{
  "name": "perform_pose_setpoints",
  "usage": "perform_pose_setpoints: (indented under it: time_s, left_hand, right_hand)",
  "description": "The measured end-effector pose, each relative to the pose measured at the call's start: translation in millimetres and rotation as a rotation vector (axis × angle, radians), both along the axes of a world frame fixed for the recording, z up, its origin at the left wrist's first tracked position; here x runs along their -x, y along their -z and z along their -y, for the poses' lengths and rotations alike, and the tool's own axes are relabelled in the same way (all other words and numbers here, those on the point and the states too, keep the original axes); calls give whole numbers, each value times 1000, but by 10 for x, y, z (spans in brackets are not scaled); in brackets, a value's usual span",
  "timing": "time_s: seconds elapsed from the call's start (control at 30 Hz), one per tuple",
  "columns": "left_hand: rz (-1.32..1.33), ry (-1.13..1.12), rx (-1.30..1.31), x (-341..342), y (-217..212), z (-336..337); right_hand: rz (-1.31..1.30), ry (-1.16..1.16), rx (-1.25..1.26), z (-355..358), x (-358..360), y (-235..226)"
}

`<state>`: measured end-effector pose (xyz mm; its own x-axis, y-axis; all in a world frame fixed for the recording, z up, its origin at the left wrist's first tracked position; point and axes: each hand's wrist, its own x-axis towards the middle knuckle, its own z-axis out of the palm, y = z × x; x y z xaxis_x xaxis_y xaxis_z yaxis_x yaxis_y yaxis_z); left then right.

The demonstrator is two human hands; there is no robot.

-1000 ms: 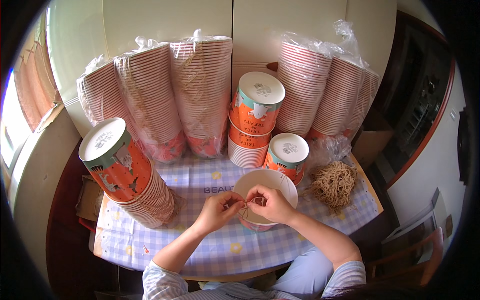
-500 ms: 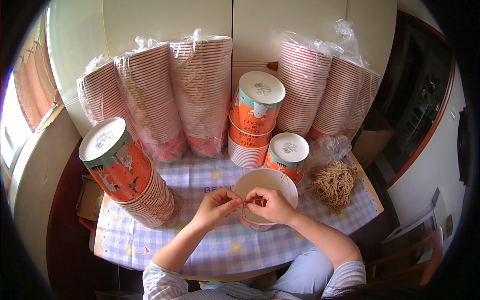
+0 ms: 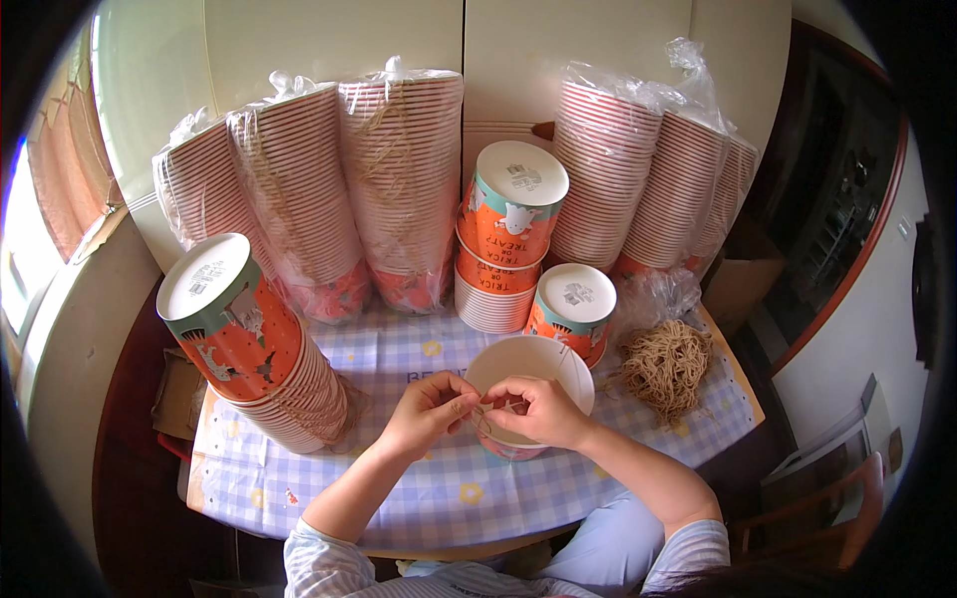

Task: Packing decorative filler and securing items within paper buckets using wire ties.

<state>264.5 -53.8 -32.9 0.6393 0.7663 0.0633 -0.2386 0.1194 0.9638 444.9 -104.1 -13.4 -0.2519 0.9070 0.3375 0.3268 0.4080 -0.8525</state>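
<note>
A paper bucket (image 3: 558,384) with a white inside and an orange outside stands upright, mouth up, in front of me. At its near left rim my left hand (image 3: 431,411) and my right hand (image 3: 533,411) meet, fingertips pinched together on a thin tan cord (image 3: 484,424). Another stretch of cord shows at the bucket's far right rim. How the cord runs between my fingers is too small to make out. Right of the bucket lies a tangled heap of tan cord (image 3: 666,371).
Upside-down orange buckets stand in a stack (image 3: 244,329) at the left, a stack (image 3: 513,229) behind the open bucket, and a short stack (image 3: 573,304) beside it. Tall plastic-wrapped bucket stacks (image 3: 404,179) line the back. A checked cloth (image 3: 369,498) covers the table.
Both hands have shifted very slightly to the left, still pinching the cord at the rim. The bucket has stayed in place.
</note>
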Motion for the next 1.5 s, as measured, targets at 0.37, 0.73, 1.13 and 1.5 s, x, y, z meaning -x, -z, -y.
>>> perform_pose_setpoints:
  time_s: [0.37,0.73,1.13,1.5]
  left_hand:
    - [47,24,15,-19,-27,25]
    - [-82,15,-104,4,-3,-4]
    - [-126,16,-175,-2,-7,8]
    - [-82,-86,-151,5,-49,27]
  right_hand:
    - [60,93,-70,7,24,29]
    - [37,94,-48,10,29,12]
    - [48,85,-28,15,20,11]
    - [80,81,-70,-5,11,18]
